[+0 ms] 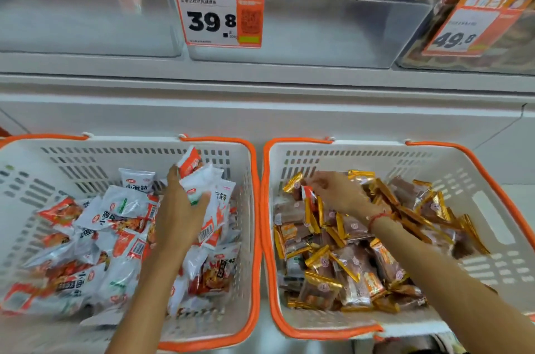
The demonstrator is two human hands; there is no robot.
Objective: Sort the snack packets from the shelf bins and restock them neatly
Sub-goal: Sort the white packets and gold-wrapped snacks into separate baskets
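The left hand (181, 209) grips a bunch of white packets (202, 180) above the left basket (249, 180). The right hand (338, 194) pinches one red-and-white packet (307, 191) near the right basket's (477, 188) back-left corner, among gold-edged packets (321, 258).

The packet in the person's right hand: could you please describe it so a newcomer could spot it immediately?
Find the right basket, full of brown, gold-ended packets. Near its back left, the right hand pinches a small packet. It alone there is white and orange-red.
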